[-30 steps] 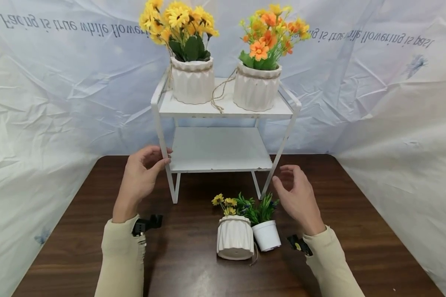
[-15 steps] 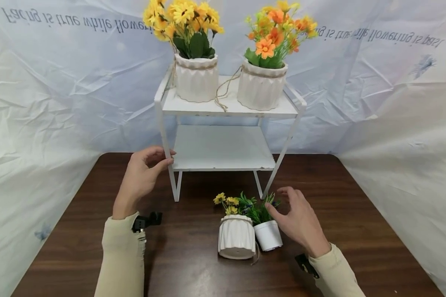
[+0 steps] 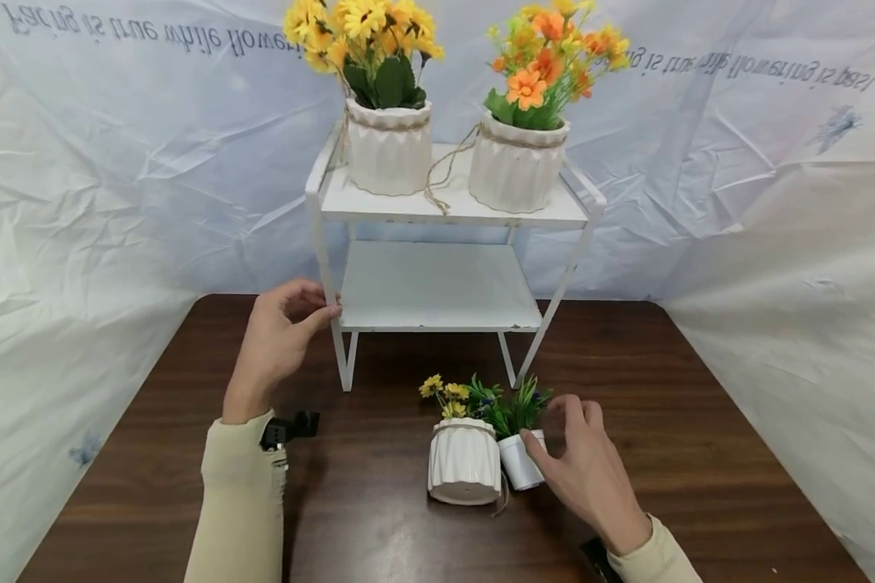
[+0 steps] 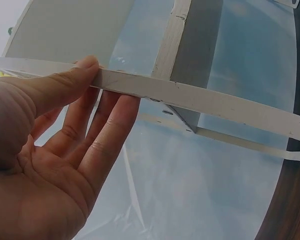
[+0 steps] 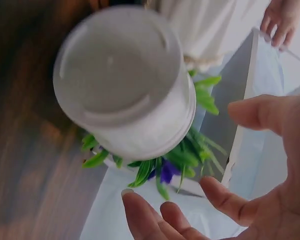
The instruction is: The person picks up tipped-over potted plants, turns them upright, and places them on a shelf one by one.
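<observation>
A white two-tier shelf rack [image 3: 437, 283] stands at the back of the table. My left hand [image 3: 273, 344] pinches its front left post [image 4: 225, 102], thumb on one side and fingers on the other. Two plant pots lie tipped over in front of the rack: a ribbed white flowerpot [image 3: 464, 463] with yellow flowers, and a small smooth white flowerpot [image 3: 519, 465] with green leaves and bluish-purple blooms. My right hand [image 3: 591, 478] is at the small flowerpot's right side, thumb and fingers spread apart. In the right wrist view a gap shows between them and the pot's side.
On the top tier stand a ribbed pot with yellow flowers [image 3: 390, 150] and another with orange flowers [image 3: 518, 166], twine trailing between them. The lower tier [image 3: 437, 279] has a bare top. White printed cloth [image 3: 153, 162] surrounds the dark wooden table [image 3: 364, 502].
My right hand has come down from beside the rack's right leg to the small flowerpot. The left hand has stayed at the post. The head view has shifted slightly.
</observation>
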A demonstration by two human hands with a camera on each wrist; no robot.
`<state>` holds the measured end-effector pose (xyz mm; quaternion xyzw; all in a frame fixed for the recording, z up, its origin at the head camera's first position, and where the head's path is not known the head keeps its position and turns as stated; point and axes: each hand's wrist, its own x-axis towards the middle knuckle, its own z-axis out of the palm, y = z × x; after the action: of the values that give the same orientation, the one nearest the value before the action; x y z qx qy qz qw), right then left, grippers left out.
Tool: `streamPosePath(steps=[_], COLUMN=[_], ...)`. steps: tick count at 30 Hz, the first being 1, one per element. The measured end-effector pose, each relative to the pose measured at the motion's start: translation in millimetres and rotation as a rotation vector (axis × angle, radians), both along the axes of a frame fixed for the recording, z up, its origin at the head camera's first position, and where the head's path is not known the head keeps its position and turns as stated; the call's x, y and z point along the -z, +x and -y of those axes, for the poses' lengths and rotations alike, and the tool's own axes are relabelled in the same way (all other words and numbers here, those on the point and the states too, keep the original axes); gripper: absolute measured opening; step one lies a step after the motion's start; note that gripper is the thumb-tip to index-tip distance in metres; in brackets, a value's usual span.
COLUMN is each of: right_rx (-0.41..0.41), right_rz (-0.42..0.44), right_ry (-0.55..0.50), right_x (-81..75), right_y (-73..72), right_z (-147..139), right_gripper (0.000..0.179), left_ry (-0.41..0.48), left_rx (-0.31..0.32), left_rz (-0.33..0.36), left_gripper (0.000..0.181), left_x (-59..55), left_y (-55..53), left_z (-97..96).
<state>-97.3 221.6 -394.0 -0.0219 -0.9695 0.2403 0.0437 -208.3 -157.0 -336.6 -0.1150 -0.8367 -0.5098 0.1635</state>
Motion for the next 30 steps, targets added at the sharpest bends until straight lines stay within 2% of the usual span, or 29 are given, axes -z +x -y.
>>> streamPosePath(steps=[6,14,21,30], right_rx=[-0.030,-0.048,-0.056,-0.047], right_rz=[0.000,0.051,0.064,-0.010], right_ry=[0.058,0.083,0.102,0.097], right_x=[6.7,15.2,19.5,21.8], right_y=[4.2,3.9,2.5,1.3], right_z=[7.8,15.8,15.2,11.1], right_gripper=[0.042,0.054,0.063,0.054], left_ry=[0.009,0.020,0.017,0.004], left_rx=[0.016,0.011,0.004,-0.014], left_rz=[-0.013,-0.034,-0.037,-0.034], left_gripper=[0.018,0.015,0.015,0.017], left_x=[-1.5,0.6,1.9,1.2], left_y=[-2.8,-0.9,-0.3,-0.1], left_z=[-1.8,-0.1,-1.4,-2.8])
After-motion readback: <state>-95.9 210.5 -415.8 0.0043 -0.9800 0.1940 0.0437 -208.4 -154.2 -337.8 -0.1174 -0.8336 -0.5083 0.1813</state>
